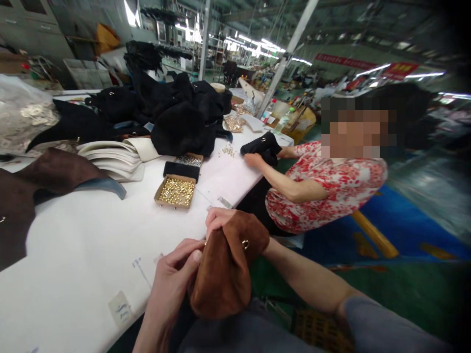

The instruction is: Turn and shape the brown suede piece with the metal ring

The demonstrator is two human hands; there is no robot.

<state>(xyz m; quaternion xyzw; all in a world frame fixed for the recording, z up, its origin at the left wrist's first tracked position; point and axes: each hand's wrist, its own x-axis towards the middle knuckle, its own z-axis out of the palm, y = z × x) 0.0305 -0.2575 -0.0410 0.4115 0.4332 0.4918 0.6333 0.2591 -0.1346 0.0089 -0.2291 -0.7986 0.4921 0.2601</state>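
Observation:
A brown suede bag (224,279), folded and limp, hangs between my hands at the table's near edge. A small gold metal fitting (245,244) sticks out of its side. My left hand (176,267) pinches the bag's left edge between thumb and fingers, beside a tiny gold piece (205,243). Behind the upper part of the bag, my right hand (220,218) has its fingers bent over the edge; the bag covers much of it. Beyond my hands, a cardboard box (157,200) of small gold studs stands on the white table (84,240).
A co-worker in a red floral top (327,181) sits at right, holding a black bag (259,145). Black bags (176,125) are piled at the back. White curved pieces (110,159) and dark brown suede (62,174) lie left. Loose studs (228,151) and bottles (284,120) stand beyond.

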